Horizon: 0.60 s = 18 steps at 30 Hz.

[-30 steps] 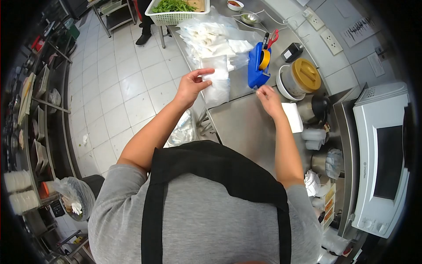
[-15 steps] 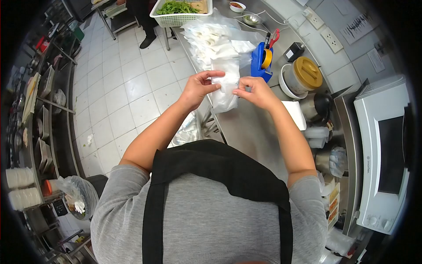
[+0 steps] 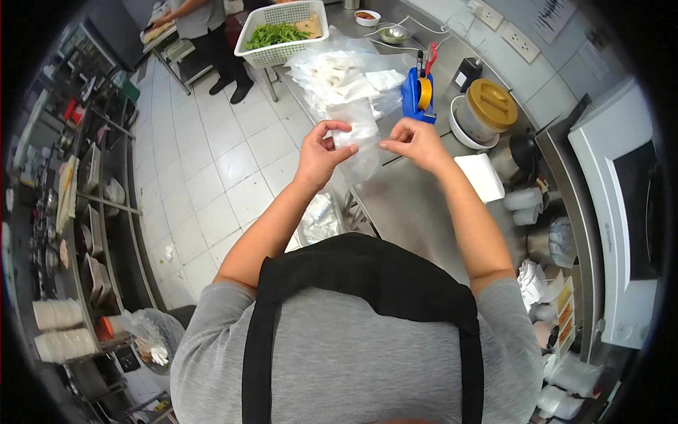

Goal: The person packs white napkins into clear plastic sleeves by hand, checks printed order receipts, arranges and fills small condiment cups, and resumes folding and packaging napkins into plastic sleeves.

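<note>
A clear plastic bag [image 3: 361,159] with something white inside hangs between my hands, over the left edge of the steel counter. My left hand [image 3: 321,152] grips the bag's left side between thumb and curled fingers. On the other side, my right hand [image 3: 418,147] pinches thumb and forefinger together at the bag's right edge. Just beyond lies a heap of white packets [image 3: 346,74] on a larger clear plastic sheet. A blue tape dispenser [image 3: 418,106] with a yellow roll stands beyond my right hand, pens and red-handled scissors [image 3: 431,56] upright in it.
A white basket of green leaves [image 3: 279,53] sits at the counter's far end. Along the wall are a tub with a yellow lid [image 3: 492,104], a white tray [image 3: 480,178] and a microwave [image 3: 625,233]. Another person [image 3: 205,35] stands at a far table.
The view has shifted, bringing more of the other person into sight. The bag now hangs more tilted, and my right hand's fingers have straightened into a pinch at its edge.
</note>
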Available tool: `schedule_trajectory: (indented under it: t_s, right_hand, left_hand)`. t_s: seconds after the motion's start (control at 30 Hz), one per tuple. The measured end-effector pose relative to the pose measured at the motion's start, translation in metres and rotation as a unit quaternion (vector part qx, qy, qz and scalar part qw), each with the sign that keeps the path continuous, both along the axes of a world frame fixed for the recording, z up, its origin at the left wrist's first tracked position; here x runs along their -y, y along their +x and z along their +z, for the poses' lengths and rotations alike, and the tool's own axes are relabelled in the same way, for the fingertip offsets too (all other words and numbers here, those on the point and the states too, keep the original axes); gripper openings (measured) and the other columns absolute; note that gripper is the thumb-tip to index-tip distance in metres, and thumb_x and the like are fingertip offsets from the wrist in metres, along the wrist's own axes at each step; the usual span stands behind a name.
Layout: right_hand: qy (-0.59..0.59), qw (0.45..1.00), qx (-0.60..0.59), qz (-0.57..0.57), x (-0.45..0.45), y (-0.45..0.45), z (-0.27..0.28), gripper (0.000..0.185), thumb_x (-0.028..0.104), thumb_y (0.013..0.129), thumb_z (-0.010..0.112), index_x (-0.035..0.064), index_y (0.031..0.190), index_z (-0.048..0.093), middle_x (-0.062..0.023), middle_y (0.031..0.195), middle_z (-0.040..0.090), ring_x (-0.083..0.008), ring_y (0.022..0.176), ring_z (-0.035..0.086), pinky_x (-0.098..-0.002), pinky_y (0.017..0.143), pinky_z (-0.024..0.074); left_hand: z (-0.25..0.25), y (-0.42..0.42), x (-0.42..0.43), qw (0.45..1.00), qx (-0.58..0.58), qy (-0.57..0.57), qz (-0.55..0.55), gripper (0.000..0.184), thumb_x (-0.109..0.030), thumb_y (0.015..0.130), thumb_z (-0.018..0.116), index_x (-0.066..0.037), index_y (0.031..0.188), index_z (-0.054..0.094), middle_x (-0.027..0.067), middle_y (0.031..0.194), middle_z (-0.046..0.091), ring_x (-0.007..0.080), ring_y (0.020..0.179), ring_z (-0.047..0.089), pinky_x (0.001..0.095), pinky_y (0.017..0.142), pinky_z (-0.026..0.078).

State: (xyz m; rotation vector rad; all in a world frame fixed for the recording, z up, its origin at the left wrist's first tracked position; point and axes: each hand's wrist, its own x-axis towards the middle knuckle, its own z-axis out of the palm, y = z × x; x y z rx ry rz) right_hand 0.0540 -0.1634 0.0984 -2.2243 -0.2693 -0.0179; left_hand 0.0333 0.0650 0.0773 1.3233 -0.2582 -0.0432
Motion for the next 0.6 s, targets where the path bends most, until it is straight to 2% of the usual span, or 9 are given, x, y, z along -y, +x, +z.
schedule_trajectory:
  t_s: [0.13, 0.17, 0.27, 0.3, 0.4, 0.5, 0.57, 0.6]
  right_hand:
    - [-0.031, 0.987, 0.107, -0.117, 0.029, 0.0, 0.015, 0.035, 0.03, 0.07, 0.08, 0.0037, 0.079, 0.059, -0.0038, 0.07, 0.06, -0.0152, 0.059, 0.054, -0.0285, 0.057, 0.0456]
    - [-0.04, 0.968, 0.199, -0.15, 0.028, -0.009, 0.022, 0.03, 0.027, 0.072, 0.078, 0.0038, 0.079, 0.061, -0.0051, 0.069, 0.059, -0.0182, 0.059, 0.055, -0.0293, 0.057, 0.0463]
    - [0.022, 0.953, 0.251, -0.169, 0.009, -0.043, 0.027, 0.022, 0.022, 0.074, 0.075, 0.0046, 0.08, 0.063, -0.0064, 0.072, 0.059, -0.0183, 0.063, 0.057, -0.029, 0.058, 0.0463]
    - [0.037, 0.952, 0.266, -0.144, -0.003, -0.054, 0.023, 0.015, 0.018, 0.076, 0.073, 0.0059, 0.082, 0.066, -0.0065, 0.074, 0.059, -0.0184, 0.063, 0.057, -0.028, 0.058, 0.0456]
    - [0.077, 0.945, 0.294, -0.125, -0.031, -0.061, -0.006, 0.017, 0.018, 0.075, 0.074, 0.0056, 0.084, 0.068, -0.0064, 0.073, 0.06, -0.0178, 0.062, 0.057, -0.0272, 0.058, 0.045]
    - [0.104, 0.948, 0.27, -0.132, -0.043, -0.05, -0.027, 0.017, 0.017, 0.075, 0.074, 0.0055, 0.087, 0.069, -0.0054, 0.073, 0.061, -0.0181, 0.063, 0.057, -0.0281, 0.057, 0.0447]
    - [0.22, 0.969, 0.079, -0.075, -0.039, -0.038, -0.048, 0.018, 0.017, 0.075, 0.073, 0.0053, 0.088, 0.068, -0.0053, 0.076, 0.061, -0.0193, 0.067, 0.057, -0.0295, 0.057, 0.0442]
    - [0.273, 0.961, -0.019, -0.043, -0.037, -0.035, -0.053, 0.019, 0.017, 0.075, 0.073, 0.0052, 0.088, 0.068, -0.0053, 0.077, 0.062, -0.0199, 0.069, 0.057, -0.0302, 0.056, 0.0439]
  left_hand:
    - [-0.005, 0.002, -0.004, 0.999, 0.005, 0.001, 0.032, 0.036, 0.008, 0.074, 0.069, -0.001, 0.105, 0.055, 0.004, 0.1, 0.058, 0.0091, 0.082, 0.062, 0.0199, 0.073, 0.05]
    - [-0.002, 0.0, -0.005, 0.999, 0.002, 0.009, 0.048, 0.033, 0.007, 0.074, 0.07, -0.001, 0.103, 0.056, 0.0022, 0.099, 0.058, 0.0041, 0.072, 0.056, 0.0174, 0.066, 0.047]
    - [-0.013, 0.006, -0.006, 0.997, -0.016, 0.018, 0.068, 0.034, 0.007, 0.073, 0.071, -0.001, 0.103, 0.057, 0.0044, 0.104, 0.056, 0.0075, 0.081, 0.057, 0.02, 0.075, 0.047]
    - [-0.013, 0.007, -0.004, 0.998, -0.013, 0.014, 0.064, 0.034, 0.006, 0.073, 0.071, -0.001, 0.103, 0.057, 0.0043, 0.104, 0.056, 0.0075, 0.082, 0.057, 0.0201, 0.076, 0.047]
    - [-0.013, 0.006, 0.002, 0.999, -0.01, -0.001, 0.048, 0.033, 0.007, 0.074, 0.07, -0.001, 0.103, 0.057, 0.0041, 0.105, 0.056, 0.0076, 0.082, 0.056, 0.0205, 0.076, 0.047]
    - [-0.007, 0.002, 0.008, 0.999, -0.003, -0.028, 0.018, 0.033, 0.007, 0.074, 0.069, -0.001, 0.104, 0.056, 0.0038, 0.105, 0.056, 0.0077, 0.084, 0.056, 0.0211, 0.078, 0.046]
    - [-0.002, -0.001, 0.01, 0.998, 0.008, -0.06, -0.008, 0.032, 0.007, 0.076, 0.068, 0.0, 0.104, 0.056, 0.0037, 0.106, 0.055, 0.0077, 0.085, 0.056, 0.022, 0.079, 0.046]
    - [-0.009, 0.002, 0.006, 0.999, 0.024, -0.034, -0.017, 0.03, 0.001, 0.079, 0.067, -0.001, 0.106, 0.055, 0.005, 0.107, 0.055, 0.0099, 0.085, 0.057, 0.0236, 0.08, 0.047]
